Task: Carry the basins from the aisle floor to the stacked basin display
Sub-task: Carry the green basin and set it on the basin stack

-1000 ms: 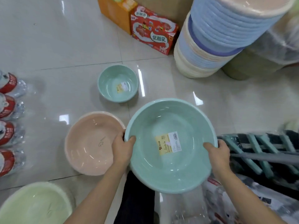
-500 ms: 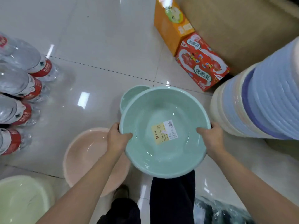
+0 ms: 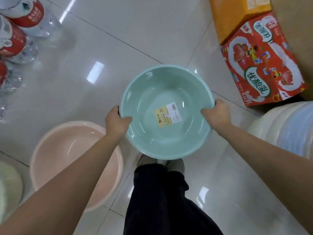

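Observation:
I hold a large mint-green basin [image 3: 152, 102] with a yellow and white label in its bottom, raised level above the floor in front of my legs. My left hand [image 3: 116, 122] grips its left rim and my right hand [image 3: 216, 114] grips its right rim. A pink basin [image 3: 67, 155] lies on the floor at lower left, partly behind my left forearm. A pale green basin [image 3: 8, 184] shows at the left edge. The stacked basin display [image 3: 288, 129], cream and light blue, stands at the right edge. The small green basin seen earlier is hidden.
Shrink-wrapped water bottles with red labels [image 3: 18, 29] line the left side. A red carton [image 3: 260, 60] and an orange carton [image 3: 237, 16] stand on the floor at upper right. White glossy floor tiles [image 3: 118, 39] stretch ahead. My dark trousers [image 3: 160, 200] and shoes are below the basin.
I have stood up and turned with the green basin in both hands. The small green basin has gone out of sight beneath it, and the stack has slid to the right edge.

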Available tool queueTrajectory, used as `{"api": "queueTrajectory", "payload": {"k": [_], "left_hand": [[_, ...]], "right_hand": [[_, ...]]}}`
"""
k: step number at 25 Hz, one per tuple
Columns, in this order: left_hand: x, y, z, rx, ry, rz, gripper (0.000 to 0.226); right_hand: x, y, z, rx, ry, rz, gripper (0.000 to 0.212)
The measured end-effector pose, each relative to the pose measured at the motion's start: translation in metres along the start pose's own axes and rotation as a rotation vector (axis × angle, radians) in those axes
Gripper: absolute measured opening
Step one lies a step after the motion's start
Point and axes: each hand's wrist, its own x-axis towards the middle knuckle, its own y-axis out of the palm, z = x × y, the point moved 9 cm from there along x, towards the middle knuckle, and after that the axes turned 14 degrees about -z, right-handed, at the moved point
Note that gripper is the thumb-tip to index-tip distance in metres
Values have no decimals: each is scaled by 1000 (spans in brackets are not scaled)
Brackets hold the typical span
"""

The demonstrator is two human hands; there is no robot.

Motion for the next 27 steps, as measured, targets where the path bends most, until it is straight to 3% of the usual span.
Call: {"api": "queueTrajectory", "payload": {"k": [7,13,19,23,27], "left_hand": [[61,52,57,37,-25,-78,18],[85,73,67,114,68,-100,25],[86,90,86,16,-9,-55,36],[92,106,108,-153,-212,-8,41],[94,110,113,-172,-265,-46,35]], "right_hand": [[37,99,-16,-114,-76,24,20],[54,128,-13,-112,-136,23,22],[56,145,-28,-151,-186,-41,36],[60,163,-46,130,-9,26,57],[62,171,-52,198,61,78,37]]}}
